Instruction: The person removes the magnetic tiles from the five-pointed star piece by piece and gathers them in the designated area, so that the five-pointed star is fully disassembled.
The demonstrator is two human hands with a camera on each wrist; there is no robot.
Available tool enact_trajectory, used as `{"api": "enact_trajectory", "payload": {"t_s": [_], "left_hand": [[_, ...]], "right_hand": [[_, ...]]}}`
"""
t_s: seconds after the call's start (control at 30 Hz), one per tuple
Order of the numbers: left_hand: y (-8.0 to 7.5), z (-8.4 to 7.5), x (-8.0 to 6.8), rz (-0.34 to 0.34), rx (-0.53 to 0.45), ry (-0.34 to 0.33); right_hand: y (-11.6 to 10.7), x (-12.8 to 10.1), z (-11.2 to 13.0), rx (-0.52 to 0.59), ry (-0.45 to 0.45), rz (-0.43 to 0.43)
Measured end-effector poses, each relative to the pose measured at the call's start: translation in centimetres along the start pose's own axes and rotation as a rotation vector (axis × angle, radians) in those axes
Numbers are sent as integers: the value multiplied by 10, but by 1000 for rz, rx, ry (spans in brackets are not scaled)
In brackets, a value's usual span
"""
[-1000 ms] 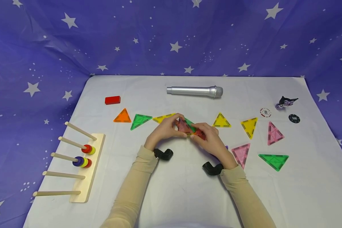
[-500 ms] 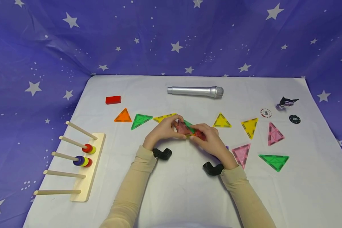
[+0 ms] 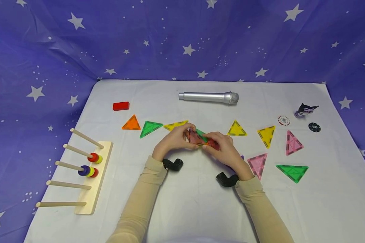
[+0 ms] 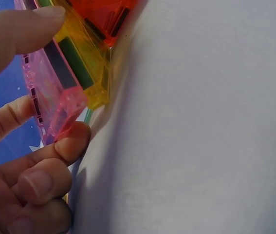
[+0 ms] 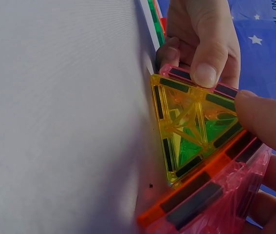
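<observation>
My left hand [image 3: 175,139] pinches a translucent pink triangular magnetic tile [image 4: 55,100] between thumb and fingers. My right hand [image 3: 223,148] grips the other side of the same cluster, around an orange-red tile [image 5: 198,183] with a pink tile [image 5: 228,200] lying against it. Joining the two sides, a yellow triangular tile [image 5: 174,112] faces me. Behind it a green tile [image 3: 201,134] stands tilted. In both wrist views the cluster's lower edge is at the white tabletop. Fingers hide parts of the outer tiles.
Loose triangular tiles lie either side, including an orange one [image 3: 131,123] and a green one [image 3: 293,172]. A silver microphone [image 3: 205,97] lies behind. Left stand a wooden peg rack [image 3: 98,182] and a red block [image 3: 121,106]. Two poker chips [image 3: 314,127] and a small figure [image 3: 304,110] are right.
My left hand and its pink tile have shifted very slightly left and down. The right hand stays almost still, and both keep their hold on the cluster.
</observation>
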State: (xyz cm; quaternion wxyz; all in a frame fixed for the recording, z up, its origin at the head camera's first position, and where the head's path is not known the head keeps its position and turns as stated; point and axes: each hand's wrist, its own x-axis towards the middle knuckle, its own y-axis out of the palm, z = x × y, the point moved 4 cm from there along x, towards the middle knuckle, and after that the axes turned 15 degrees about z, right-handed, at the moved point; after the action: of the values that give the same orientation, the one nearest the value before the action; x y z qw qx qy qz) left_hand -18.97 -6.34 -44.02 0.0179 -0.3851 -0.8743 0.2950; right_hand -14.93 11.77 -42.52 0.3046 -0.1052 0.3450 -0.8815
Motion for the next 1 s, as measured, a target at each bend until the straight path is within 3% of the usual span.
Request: {"api": "enact_trajectory", "payload": {"t_s": [0.33, 0.57, 0.77, 1.0], "left_hand": [[1, 4, -8, -5, -20, 31], [-4, 5, -22, -17, -58, 39], [-13, 10, -45, -51, -24, -41], [-15, 15, -65, -41, 150, -170]], "right_hand": [[2, 1, 2, -10, -26, 14], [3, 2, 1, -18, -28, 19], [0, 0, -1, -14, -11, 15], [0, 0, -2, -6, -12, 20]]}}
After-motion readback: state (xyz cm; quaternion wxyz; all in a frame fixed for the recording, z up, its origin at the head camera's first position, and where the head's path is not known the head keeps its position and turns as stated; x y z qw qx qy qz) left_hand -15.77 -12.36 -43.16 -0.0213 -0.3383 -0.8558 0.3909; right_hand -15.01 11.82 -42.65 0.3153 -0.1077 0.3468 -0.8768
